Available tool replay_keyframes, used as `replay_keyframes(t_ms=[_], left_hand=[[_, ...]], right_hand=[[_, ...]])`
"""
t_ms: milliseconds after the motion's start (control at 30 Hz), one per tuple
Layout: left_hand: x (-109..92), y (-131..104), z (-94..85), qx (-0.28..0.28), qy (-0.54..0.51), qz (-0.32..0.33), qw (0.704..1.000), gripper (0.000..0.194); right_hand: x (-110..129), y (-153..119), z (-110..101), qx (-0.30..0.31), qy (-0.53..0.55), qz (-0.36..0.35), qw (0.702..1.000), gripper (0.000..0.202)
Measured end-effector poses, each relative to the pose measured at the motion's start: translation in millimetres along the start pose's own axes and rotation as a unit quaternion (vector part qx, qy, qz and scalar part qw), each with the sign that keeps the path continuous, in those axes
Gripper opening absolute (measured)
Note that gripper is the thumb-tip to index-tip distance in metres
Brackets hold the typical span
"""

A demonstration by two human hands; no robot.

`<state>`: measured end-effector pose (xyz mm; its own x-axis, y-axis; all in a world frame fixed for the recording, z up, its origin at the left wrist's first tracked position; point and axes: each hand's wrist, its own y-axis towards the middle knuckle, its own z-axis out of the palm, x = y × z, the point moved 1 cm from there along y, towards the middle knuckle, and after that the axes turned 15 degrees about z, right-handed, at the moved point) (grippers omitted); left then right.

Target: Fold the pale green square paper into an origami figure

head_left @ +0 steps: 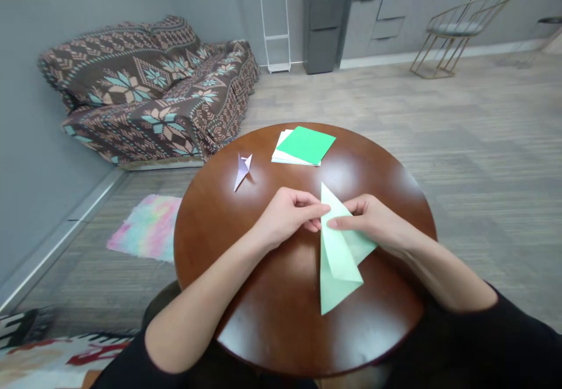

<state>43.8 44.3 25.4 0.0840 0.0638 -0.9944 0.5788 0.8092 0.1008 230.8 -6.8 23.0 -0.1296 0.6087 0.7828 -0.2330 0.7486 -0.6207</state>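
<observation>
A pale green sheet of paper [340,254], partly folded with a pointed top, is held up over the round brown table [272,330]. My left hand [292,216] pinches its left edge near the top between thumb and fingers. On the other side, my right hand [373,222] grips the paper, its thumb on the front face and its fingers partly hidden behind. Loose folded flaps hang down below both hands, one spreading to the right.
A stack of white and green square sheets [307,145] lies near the table's far edge. A small purple and white folded paper figure [243,172] sits at the left. Beyond are a patterned sofa [158,90] and a chair [456,29].
</observation>
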Motion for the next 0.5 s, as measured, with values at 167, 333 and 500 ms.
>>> replay_keyframes(t_ms=[167, 333, 500], left_hand=[[2.7, 1.3, -2.8, 0.007, 0.003, 0.001, 1.000, 0.026], [5.1, 1.6, -4.9, 0.019, 0.008, 0.004, 1.000, 0.026], [5.4, 1.6, -4.4, 0.021, 0.006, 0.006, 1.000, 0.025]], right_hand=[[-0.9, 2.6, -1.6, -0.005, -0.004, 0.006, 1.000, 0.036], [-1.4, 3.4, -1.9, -0.005, -0.011, 0.008, 1.000, 0.033], [-1.2, 2.4, -0.5, -0.001, -0.004, 0.009, 1.000, 0.031]])
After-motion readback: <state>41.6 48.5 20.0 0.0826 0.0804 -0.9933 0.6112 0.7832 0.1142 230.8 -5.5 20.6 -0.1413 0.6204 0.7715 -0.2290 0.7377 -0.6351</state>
